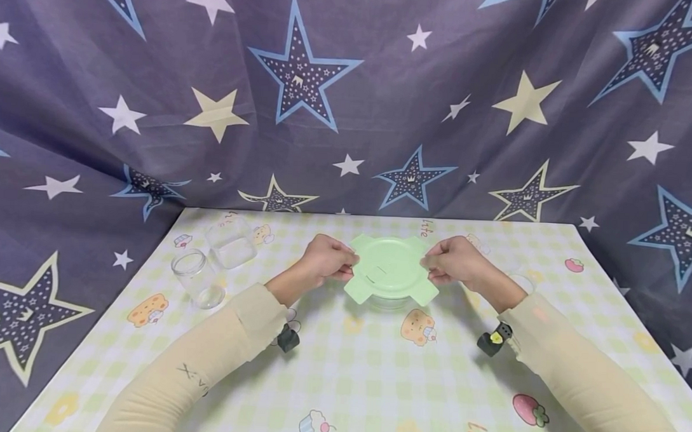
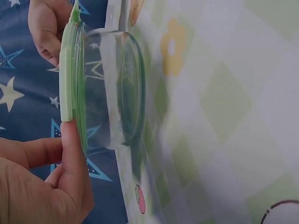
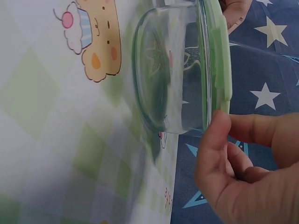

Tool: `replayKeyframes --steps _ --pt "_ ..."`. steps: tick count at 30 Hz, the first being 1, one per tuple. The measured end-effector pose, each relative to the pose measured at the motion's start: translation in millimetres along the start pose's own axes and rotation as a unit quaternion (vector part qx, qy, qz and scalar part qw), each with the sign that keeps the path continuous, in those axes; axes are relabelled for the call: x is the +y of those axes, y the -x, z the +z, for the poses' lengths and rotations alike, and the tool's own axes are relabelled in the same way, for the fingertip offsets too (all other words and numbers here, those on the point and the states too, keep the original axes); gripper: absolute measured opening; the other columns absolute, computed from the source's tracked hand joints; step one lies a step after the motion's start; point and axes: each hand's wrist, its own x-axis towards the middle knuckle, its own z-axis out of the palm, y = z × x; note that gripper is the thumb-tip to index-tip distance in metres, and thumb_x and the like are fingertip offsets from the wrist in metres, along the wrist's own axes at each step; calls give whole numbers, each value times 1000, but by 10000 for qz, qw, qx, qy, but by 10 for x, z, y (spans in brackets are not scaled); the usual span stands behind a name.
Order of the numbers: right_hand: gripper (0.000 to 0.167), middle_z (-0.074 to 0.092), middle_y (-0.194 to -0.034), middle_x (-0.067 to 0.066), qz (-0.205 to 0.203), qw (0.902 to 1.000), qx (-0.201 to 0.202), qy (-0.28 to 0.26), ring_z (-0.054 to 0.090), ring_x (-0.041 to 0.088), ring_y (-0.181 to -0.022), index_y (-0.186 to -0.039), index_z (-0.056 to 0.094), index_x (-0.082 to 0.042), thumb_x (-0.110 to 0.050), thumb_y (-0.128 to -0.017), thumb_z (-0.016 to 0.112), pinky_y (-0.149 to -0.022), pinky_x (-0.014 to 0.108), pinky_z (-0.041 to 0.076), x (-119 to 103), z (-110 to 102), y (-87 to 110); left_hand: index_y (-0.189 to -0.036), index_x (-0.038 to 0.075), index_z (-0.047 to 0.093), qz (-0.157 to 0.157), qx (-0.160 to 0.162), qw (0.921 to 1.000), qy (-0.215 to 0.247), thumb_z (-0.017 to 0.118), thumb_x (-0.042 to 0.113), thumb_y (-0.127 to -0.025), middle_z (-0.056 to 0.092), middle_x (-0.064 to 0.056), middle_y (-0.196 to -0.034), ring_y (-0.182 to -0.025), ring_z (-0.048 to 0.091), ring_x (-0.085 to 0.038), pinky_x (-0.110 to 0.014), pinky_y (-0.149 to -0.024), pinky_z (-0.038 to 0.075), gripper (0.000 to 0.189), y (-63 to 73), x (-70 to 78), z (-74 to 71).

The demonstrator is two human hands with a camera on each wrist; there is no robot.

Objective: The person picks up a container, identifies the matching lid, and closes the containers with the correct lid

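Head view: my left grip [image 1: 326,262] pinches the lid [image 1: 390,263] at its left edge, my right grip [image 1: 459,264] at its right; lid over bowl [image 2: 103,93], far middle of bench [image 1: 340,381]. Jar [image 1: 197,281] left.

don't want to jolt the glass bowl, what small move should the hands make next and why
Probably ease the green lid straight up, both sides together. The left hand and right hand hold its opposite sides, and its flaps stick outward rather than folding down over the glass bowl, so an even lift seems least likely to tip it.
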Motion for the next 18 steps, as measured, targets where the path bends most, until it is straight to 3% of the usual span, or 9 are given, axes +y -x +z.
replayKeyframes --steps 13,18 --pt "13 67 -79 8 -47 9994 92 320 68 14 -68 -101 65 9 -2 -96 68 -73 33 64 3 10 -20 -105 -5 71 72 66 9996 -249 74 2 -92 66 -13 -81 -58 66 -15 -29 -64 63 15 -4 -12 8" --pt "15 68 -83 10 -48 9984 223 524 68 14 -68 -103 65 10 -3 -96 69 -76 37 64 -8 23 -22 -107 -5 72 355 122 9983 -454 73 2 -93 69 -16 -94 -59 67 -14 -28 -64 63 16 7 -36 18"
